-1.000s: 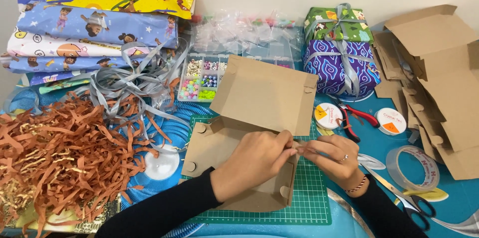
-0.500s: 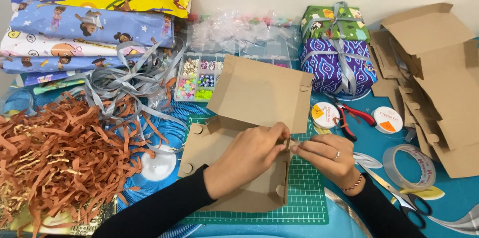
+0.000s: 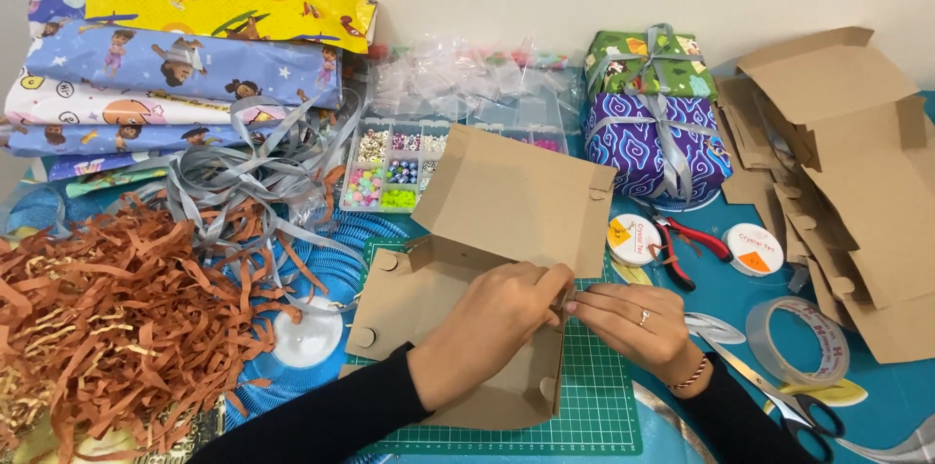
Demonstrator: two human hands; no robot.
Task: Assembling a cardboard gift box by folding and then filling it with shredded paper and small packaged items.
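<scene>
A flat brown cardboard box blank (image 3: 506, 196), partly folded, lies on a green cutting mat (image 3: 596, 396) with its lid flap standing up toward the back. My left hand (image 3: 487, 323) lies over the blank's middle, fingers pinching its right side flap. My right hand (image 3: 633, 323), with a ring and a bracelet, meets it from the right and pinches the same flap edge. Both hands touch at the fingertips near the box's right wall.
Shredded orange paper (image 3: 107, 328) heaps at left, grey ribbon (image 3: 243, 182) beside it. Wrapping paper rolls (image 3: 185, 65) are stacked back left. A bead organiser (image 3: 399, 172), two wrapped gifts (image 3: 653, 123), red pliers (image 3: 682, 245), thread spools (image 3: 755, 250), tape roll (image 3: 804, 337), scissors (image 3: 779, 401) and folded cardboard blanks (image 3: 847, 172) lie around.
Both hands have stayed at the box's right flap with only small finger shifts; the view has drifted slightly.
</scene>
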